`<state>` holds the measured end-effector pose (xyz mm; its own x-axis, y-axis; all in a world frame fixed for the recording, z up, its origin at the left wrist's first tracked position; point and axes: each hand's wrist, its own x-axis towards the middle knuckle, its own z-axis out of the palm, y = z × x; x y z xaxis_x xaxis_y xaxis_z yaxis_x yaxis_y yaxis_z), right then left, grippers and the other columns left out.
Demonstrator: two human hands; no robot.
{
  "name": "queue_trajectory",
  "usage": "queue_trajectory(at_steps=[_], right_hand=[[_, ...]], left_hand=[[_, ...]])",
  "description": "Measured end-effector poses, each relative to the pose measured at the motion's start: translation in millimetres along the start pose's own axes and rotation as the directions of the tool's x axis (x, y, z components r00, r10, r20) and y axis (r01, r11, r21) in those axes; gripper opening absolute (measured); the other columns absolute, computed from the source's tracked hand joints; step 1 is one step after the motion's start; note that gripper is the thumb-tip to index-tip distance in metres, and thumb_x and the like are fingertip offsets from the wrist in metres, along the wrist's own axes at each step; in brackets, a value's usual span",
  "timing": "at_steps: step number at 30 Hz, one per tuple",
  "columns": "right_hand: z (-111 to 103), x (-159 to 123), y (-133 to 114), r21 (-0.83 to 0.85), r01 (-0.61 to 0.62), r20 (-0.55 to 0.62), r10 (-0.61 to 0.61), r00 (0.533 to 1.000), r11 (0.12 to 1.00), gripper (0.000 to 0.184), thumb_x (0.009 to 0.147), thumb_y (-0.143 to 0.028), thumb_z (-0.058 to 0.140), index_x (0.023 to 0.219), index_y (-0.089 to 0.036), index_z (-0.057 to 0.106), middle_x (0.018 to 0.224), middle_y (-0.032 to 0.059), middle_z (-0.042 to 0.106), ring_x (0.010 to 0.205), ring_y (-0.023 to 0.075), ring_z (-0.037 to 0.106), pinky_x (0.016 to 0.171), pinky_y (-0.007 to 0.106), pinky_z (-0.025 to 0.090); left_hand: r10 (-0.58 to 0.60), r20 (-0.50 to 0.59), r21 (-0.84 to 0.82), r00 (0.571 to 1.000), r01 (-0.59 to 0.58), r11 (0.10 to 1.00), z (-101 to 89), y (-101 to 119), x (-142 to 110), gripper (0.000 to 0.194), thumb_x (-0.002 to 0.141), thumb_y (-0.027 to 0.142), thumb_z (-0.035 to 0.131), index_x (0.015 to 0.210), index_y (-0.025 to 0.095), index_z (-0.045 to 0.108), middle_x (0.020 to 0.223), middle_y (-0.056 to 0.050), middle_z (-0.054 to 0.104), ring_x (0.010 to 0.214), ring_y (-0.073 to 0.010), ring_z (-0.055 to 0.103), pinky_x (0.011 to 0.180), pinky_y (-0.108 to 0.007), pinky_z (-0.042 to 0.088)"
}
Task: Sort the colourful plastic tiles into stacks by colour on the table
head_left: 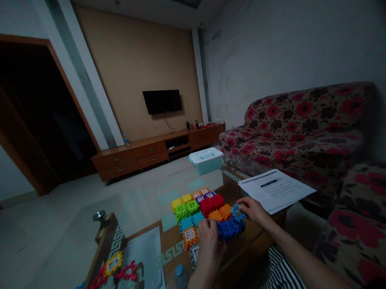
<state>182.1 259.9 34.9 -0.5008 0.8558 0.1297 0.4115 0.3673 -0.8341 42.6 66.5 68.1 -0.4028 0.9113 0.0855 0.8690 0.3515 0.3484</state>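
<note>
A flat mat of interlocked plastic building tiles (200, 210), yellow, green, red, orange, blue and purple, lies on the glass-topped coffee table (144, 206). My left hand (208, 237) rests on its near edge with fingers curled down against the orange and blue tiles. My right hand (253, 209) presses its fingers together on the blue tile at the mat's right corner. Whether either hand grips a single loose tile is hidden by the fingers.
Loose red, yellow and blue tiles (117, 269) lie at the table's near left, beside a paper sheet (147, 259). White papers with a pen (274, 188) sit right of the mat. A lidded plastic box (206, 159) stands at the far end. A floral sofa (307, 131) runs along the right.
</note>
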Motion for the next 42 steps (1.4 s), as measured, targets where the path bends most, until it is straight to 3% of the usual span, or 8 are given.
queue_trajectory(at_steps=[5,10,21,26,33,36,39,42], right_hand=[[0,1,7,-0.055,-0.032,0.017,0.033,0.999,0.998,0.025,0.072,-0.017,0.057,0.092,-0.014,0.072,0.073,0.0049,0.071,0.071,0.02,0.067,0.066,0.027,0.049],[0,0,9,-0.077,-0.093,0.027,0.096,0.995,0.993,0.021,0.073,-0.015,0.057,0.09,-0.016,0.069,0.069,0.0016,0.068,0.069,0.0179,0.066,0.062,0.025,0.047],[12,-3,-1,-0.296,-0.068,0.024,0.079,0.997,0.953,0.014,0.075,-0.016,0.065,0.088,-0.016,0.071,0.078,0.0055,0.074,0.072,0.0175,0.068,0.065,0.023,0.046],[15,-4,18,-0.348,-0.032,0.069,0.06,0.996,0.937,0.012,0.076,-0.021,0.063,0.084,-0.018,0.071,0.08,0.0078,0.076,0.073,0.0206,0.07,0.065,0.026,0.048],[23,17,65,-0.39,0.142,0.152,-0.089,0.984,0.91,0.025,0.072,-0.039,0.064,0.085,-0.02,0.073,0.087,0.0139,0.075,0.084,0.0313,0.07,0.075,0.039,0.051],[15,5,52,-0.417,0.195,0.19,-0.125,0.974,0.888,0.041,0.064,-0.032,0.072,0.102,-0.016,0.072,0.103,0.0179,0.073,0.1,0.0335,0.067,0.087,0.04,0.05],[8,-15,26,-0.429,0.225,0.265,-0.116,0.957,0.875,0.063,0.056,-0.018,0.075,0.118,-0.017,0.066,0.115,0.015,0.069,0.109,0.0311,0.063,0.097,0.039,0.046],[9,-28,8,-0.456,0.229,0.31,-0.088,0.947,0.86,0.069,0.052,-0.007,0.072,0.12,-0.017,0.065,0.117,0.0141,0.066,0.112,0.0294,0.062,0.098,0.036,0.045]], left_hand=[[-0.055,0.111,0.027,0.992,0.053,0.998,11.1,26,18,0.042,0.072,0.013,0.059,0.113,0.017,0.057,0.124,-0.012,0.052,0.118,-0.0293,0.045,0.098,-0.037,0.034],[-0.053,0.177,0.066,0.983,0.042,0.997,16.8,35,25,0.042,0.076,0.015,0.058,0.118,0.016,0.056,0.127,-0.013,0.051,0.121,-0.0311,0.044,0.098,-0.04,0.032],[0.0,0.126,0.095,0.992,-0.013,0.995,16.3,29,16,0.034,0.084,0.021,0.054,0.118,0.02,0.056,0.129,-0.01,0.051,0.124,-0.0286,0.041,0.104,-0.043,0.029],[0.044,0.128,0.083,0.991,-0.055,0.995,8.4,31,1,0.031,0.09,0.027,0.045,0.117,0.018,0.057,0.128,-0.013,0.052,0.121,-0.0289,0.042,0.103,-0.045,0.031],[0.028,0.043,0.118,0.999,-0.032,0.993,-2.1,2,-11,0.03,0.091,0.028,0.045,0.115,0.017,0.059,0.124,-0.014,0.053,0.117,-0.0292,0.043,0.098,-0.046,0.036],[-0.023,0.005,0.109,1.0,0.022,0.994,-16.8,-13,-16,0.03,0.087,0.022,0.049,0.114,0.018,0.059,0.125,-0.013,0.053,0.117,-0.0285,0.044,0.098,-0.045,0.036],[-0.084,-0.071,0.119,0.994,0.092,0.989,-29.7,-29,-18,0.03,0.085,0.017,0.05,0.114,0.019,0.059,0.127,-0.012,0.052,0.12,-0.0286,0.043,0.1,-0.045,0.034],[-0.097,-0.139,0.11,0.986,0.112,0.988,-33.7,-44,-18,0.027,0.085,0.015,0.05,0.11,0.02,0.059,0.128,-0.01,0.053,0.12,-0.0265,0.044,0.1,-0.043,0.034]])
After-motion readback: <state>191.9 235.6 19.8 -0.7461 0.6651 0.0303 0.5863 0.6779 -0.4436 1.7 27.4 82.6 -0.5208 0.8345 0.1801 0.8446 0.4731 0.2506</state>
